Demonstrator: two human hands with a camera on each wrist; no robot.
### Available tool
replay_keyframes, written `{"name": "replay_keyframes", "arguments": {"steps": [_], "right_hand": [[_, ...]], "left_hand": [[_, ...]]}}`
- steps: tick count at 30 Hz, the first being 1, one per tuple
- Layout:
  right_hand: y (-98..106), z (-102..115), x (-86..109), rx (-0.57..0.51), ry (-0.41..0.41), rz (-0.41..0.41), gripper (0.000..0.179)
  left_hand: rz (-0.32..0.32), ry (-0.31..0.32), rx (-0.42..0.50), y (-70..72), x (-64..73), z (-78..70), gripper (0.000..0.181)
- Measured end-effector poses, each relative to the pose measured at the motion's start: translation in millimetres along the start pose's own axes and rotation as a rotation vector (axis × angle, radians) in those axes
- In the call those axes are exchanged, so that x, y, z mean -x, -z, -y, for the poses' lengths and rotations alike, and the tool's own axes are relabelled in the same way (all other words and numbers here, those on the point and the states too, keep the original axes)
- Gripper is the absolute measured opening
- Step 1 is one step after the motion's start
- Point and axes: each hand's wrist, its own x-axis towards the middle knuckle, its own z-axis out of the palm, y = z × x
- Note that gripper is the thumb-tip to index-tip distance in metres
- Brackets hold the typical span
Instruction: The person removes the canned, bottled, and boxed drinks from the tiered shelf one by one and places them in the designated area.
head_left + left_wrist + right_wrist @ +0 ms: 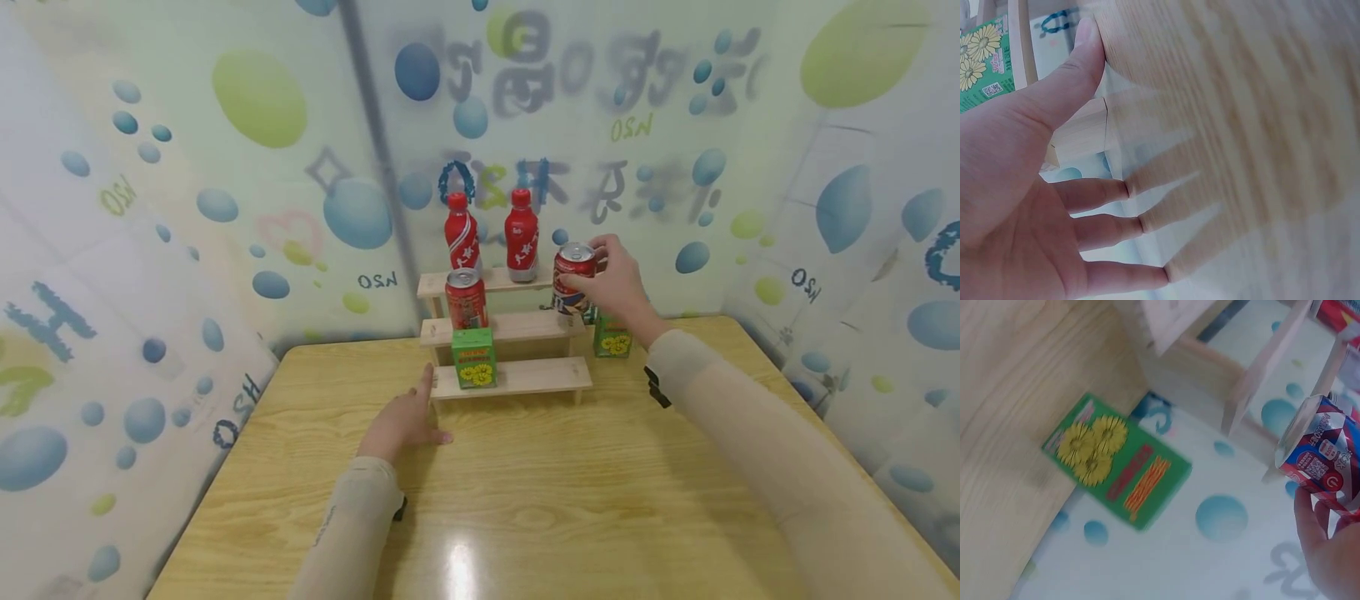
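A right hand (621, 283), watched from my distant post, grips a cylindrical red metal can (573, 279) between thumb and fingers at the right end of the wooden shelf's (536, 377) middle board; I cannot tell whether the can's base touches wood. The left hand (401, 423), fingers spread and holding nothing, lies just beside the shelf's left end, low over the yellow-grained tabletop (540, 492). Two glossy, waisted red bottles (522, 237) stand on the shelf's top board, a second can (467, 302) on its middle board, a boxy green carton (474, 358) on its lowest, and another carton (615, 340) just right of it.
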Motion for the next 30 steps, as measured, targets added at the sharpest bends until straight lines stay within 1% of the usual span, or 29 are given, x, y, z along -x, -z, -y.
{"name": "replay_keyframes", "arguments": {"steps": [9, 15, 23, 30], "right_hand": [[38.7, -18.1, -0.6, 0.035, -0.022, -0.065, 0.070], [61.5, -30.8, 1.0, 0.036, -0.067, -0.098, 0.075], [79.8, -53.9, 0.1, 0.091, -0.126, -0.167, 0.080], [87.7, -79.2, 2.5, 0.104, -0.175, -0.204, 0.082]], "left_hand": [[0.004, 0.003, 0.020, 0.4, 0.7, 0.0, 0.138], [0.004, -0.003, 0.018, 0.1, -1.9, 1.1, 0.139], [0.005, 0.010, 0.019, -1.2, -0.5, 1.2, 0.138], [0.002, 0.006, 0.014, 0.0, 0.1, 0.3, 0.138]]}}
